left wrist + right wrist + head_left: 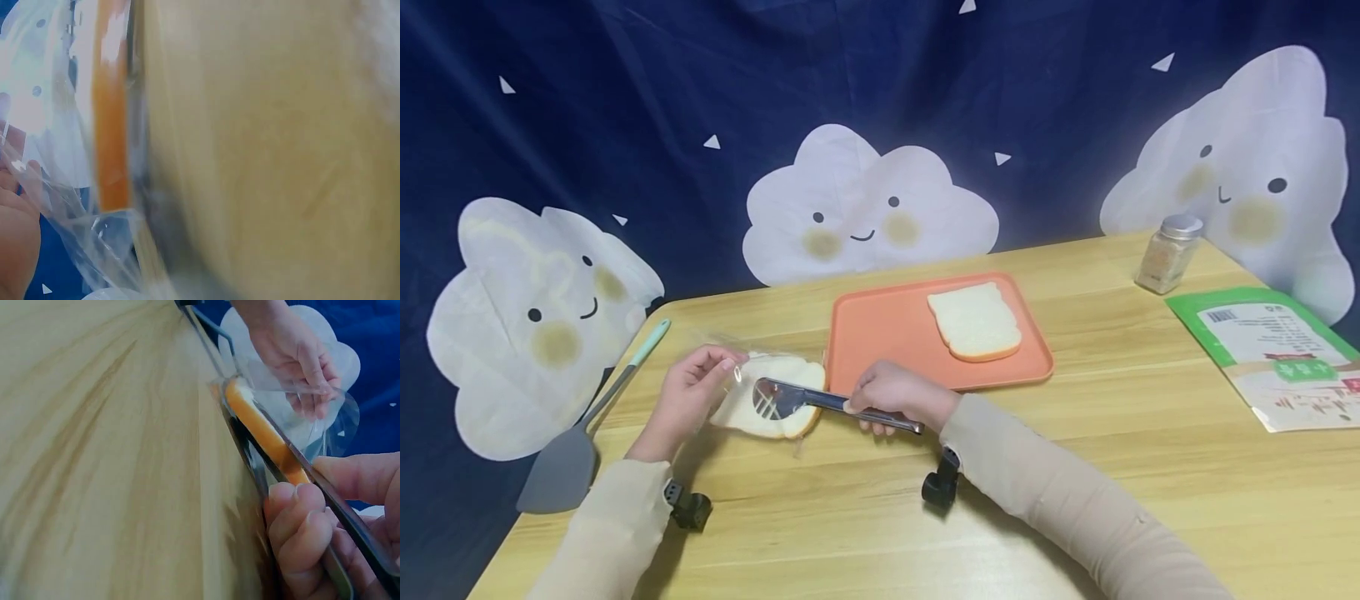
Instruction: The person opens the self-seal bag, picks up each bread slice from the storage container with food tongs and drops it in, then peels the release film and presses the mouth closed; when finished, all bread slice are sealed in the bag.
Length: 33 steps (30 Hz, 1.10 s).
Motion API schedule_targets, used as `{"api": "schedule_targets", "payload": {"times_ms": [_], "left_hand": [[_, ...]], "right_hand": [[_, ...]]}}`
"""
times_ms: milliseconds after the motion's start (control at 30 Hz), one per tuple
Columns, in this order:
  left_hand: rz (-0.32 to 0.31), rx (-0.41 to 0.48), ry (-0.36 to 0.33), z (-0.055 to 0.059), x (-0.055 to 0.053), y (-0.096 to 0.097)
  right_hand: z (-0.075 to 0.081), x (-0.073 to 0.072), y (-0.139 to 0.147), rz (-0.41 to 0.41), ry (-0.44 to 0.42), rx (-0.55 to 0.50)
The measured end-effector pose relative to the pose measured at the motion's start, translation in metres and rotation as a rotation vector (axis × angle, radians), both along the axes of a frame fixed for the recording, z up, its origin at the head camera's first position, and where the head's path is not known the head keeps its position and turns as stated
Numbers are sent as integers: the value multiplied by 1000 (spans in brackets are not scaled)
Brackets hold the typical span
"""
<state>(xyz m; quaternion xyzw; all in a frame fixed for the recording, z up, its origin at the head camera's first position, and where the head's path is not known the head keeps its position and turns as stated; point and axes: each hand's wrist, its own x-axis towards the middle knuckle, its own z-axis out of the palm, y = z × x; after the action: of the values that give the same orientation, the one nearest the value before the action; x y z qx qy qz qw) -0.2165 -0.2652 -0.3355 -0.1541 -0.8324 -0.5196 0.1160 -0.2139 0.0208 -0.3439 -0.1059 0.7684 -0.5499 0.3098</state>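
My left hand [688, 396] pinches the edge of a clear plastic bag [59, 187]. In or partly in this bag is a slice of bread [790, 371] with an orange crust. My right hand [898, 393] holds metal tongs [827, 401] by the arms, and their slotted head lies over the top of this slice. From the right wrist view, one tong arm runs on each side of the bread's crust [259, 425]. Another bread slice [976, 321] lies on the right part of an orange tray [872, 333], just beyond the right hand.
A grey spatula [561, 471] with a mint handle end lies along the table's left edge. At the far right stand a glass jar with a metal lid [1168, 254] and a flat green-and-white package [1277, 358]. A dark blue cloth [880, 83] with clouds hangs behind the table.
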Motion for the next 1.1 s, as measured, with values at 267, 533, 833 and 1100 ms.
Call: {"api": "schedule_targets", "payload": {"times_ms": [267, 533, 833, 1100], "left_hand": [[19, -120, -55, -4, 0, -5], [4, -120, -31, -7, -2, -9], [28, -29, -44, 4, 1, -4], [18, 12, 23, 11, -1, -2]], "right_hand": [[-1, -1, 5, 12, -112, -158], [1, 2, 5, -3, -146, -207], [2, 5, -8, -45, -47, -44], [10, 8, -17, -45, 38, 83]]}}
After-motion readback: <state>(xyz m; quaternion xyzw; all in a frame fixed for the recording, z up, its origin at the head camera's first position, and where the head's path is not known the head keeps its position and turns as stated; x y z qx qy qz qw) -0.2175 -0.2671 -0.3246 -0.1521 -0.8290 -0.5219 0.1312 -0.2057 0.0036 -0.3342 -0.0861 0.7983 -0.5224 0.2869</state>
